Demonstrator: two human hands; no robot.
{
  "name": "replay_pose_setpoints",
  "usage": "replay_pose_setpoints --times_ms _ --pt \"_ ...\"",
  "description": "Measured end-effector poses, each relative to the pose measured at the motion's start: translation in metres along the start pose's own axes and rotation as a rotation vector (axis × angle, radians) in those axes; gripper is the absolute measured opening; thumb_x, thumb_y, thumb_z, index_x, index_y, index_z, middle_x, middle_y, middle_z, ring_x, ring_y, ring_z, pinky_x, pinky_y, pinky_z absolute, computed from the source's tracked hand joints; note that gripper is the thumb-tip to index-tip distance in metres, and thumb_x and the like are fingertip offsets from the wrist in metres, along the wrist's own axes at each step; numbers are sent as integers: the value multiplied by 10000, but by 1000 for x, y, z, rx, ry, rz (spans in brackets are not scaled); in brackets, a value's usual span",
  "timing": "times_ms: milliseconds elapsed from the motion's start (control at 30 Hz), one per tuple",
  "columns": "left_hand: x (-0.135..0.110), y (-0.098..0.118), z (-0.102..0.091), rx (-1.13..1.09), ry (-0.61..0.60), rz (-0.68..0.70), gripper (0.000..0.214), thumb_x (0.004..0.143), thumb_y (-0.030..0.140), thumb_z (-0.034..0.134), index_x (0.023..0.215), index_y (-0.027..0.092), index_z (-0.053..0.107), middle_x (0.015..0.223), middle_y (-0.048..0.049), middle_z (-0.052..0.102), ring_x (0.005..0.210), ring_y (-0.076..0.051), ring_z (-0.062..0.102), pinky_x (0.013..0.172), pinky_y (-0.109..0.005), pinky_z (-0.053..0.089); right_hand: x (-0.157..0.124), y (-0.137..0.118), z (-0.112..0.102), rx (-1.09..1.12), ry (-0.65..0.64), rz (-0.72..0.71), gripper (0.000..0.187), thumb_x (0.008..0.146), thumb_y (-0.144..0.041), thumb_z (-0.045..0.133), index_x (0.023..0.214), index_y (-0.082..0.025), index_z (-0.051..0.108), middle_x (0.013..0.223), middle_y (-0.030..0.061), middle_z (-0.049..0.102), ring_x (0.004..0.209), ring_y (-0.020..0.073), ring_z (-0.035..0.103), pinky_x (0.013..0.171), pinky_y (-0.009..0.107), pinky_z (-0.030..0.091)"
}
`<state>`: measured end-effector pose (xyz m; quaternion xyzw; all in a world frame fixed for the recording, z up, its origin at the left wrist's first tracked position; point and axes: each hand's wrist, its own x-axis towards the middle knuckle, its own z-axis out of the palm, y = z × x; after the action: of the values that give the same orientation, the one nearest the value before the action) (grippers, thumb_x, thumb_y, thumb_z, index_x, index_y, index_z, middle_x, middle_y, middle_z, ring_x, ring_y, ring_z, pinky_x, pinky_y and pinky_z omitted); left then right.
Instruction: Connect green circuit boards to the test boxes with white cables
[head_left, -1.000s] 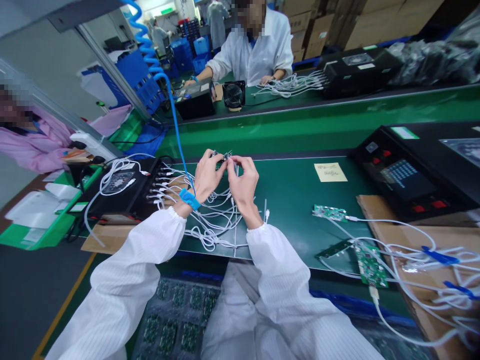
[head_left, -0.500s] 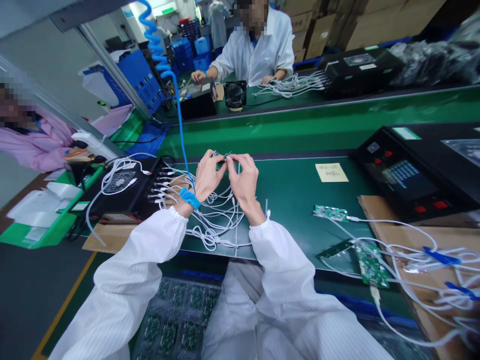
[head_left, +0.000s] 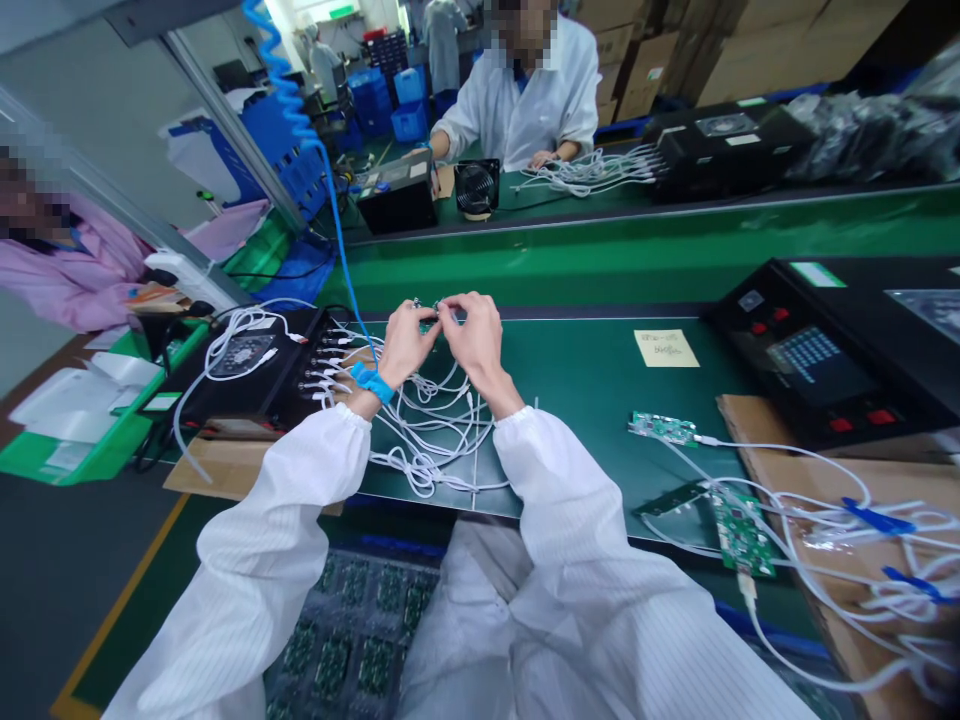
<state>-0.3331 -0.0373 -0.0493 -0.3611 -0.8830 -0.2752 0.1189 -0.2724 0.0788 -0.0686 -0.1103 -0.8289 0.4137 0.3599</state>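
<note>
Over the far side of the green bench, my left hand [head_left: 407,345] is closed, its thumb and fingers pinching a small circuit board [head_left: 426,305]. Most of that board is hidden by fingers; only dark and silvery bits show. My right hand [head_left: 477,335] meets it from the right, thumb and forefinger pinched at the board's right end. A blue band [head_left: 373,382] circles my left wrist. Below and around both hands lie tangled white cables [head_left: 427,430], plugged into a black box [head_left: 240,385] on the left.
At right, green circuit boards [head_left: 742,530] with white cables lie near cardboard and a black tester [head_left: 817,350] with a screen. A yellow note [head_left: 667,348] is on the bench. A blue coiled hose [head_left: 330,200] hangs at left. Trayed boards [head_left: 352,620] sit below. A co-worker [head_left: 517,90] works opposite.
Both hands have shifted slightly left in view, still pinching the board together. The view has turned a little. The co-worker opposite has moved a hand behind the black box there.
</note>
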Motion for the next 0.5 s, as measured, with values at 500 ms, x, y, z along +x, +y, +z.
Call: replay_pose_setpoints --times_ms 500 --pt "-34 -12 -80 -823 -78 -696 450 786 578 791 996 180 788 747 -35 698 610 -130 597 562 -246 475 58 20 51 -336 -508 298 175 959 -232 601 1047 -135 716 1169 214 700 1126 356 675 930 459 519"
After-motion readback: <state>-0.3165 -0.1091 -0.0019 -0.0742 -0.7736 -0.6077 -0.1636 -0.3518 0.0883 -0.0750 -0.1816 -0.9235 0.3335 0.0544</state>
